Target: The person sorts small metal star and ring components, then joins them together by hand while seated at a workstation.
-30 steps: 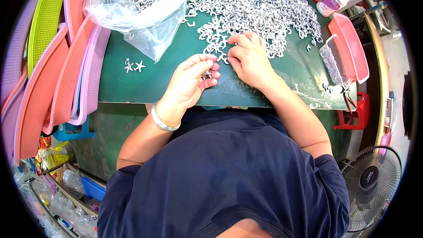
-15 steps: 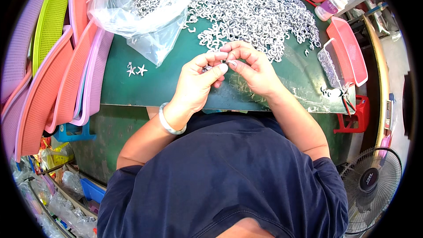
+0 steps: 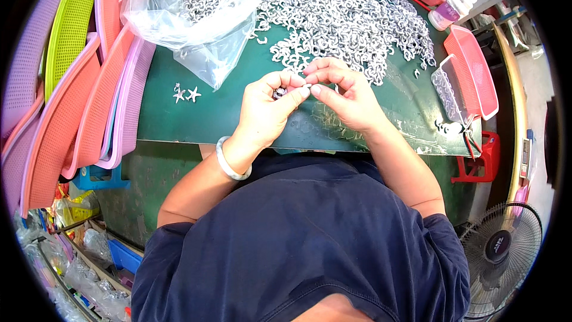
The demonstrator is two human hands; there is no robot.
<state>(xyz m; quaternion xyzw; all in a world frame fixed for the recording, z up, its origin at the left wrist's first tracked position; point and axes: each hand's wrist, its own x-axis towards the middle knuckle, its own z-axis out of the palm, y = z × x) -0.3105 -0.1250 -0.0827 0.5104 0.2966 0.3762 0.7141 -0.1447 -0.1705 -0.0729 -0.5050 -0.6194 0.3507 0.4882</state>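
A: Head view: left hand (image 3: 267,107) and right hand (image 3: 345,92) now lifted off the green table (image 3: 179,119), fingertips pinched together on a small silver piece (image 3: 279,91).

B: Noted. Picking from the silver pile (image 3: 351,18) apparently over; fitting likely underway.

In front of you is a dark green table (image 3: 179,125), its top covered with a clear plastic sheet that wrinkles near the front edge. A wide heap of small silvery curved metal pieces (image 3: 351,18) covers its far middle. To your left on it, a clear plastic bag (image 3: 196,18) slumps open with more of the same pieces inside. Two small silvery star-shaped pieces (image 3: 186,93) lie alone just beside the bag. At the right edge sits a shallow red plastic mesh tray (image 3: 473,68), with a clear plastic container (image 3: 445,89) against it.
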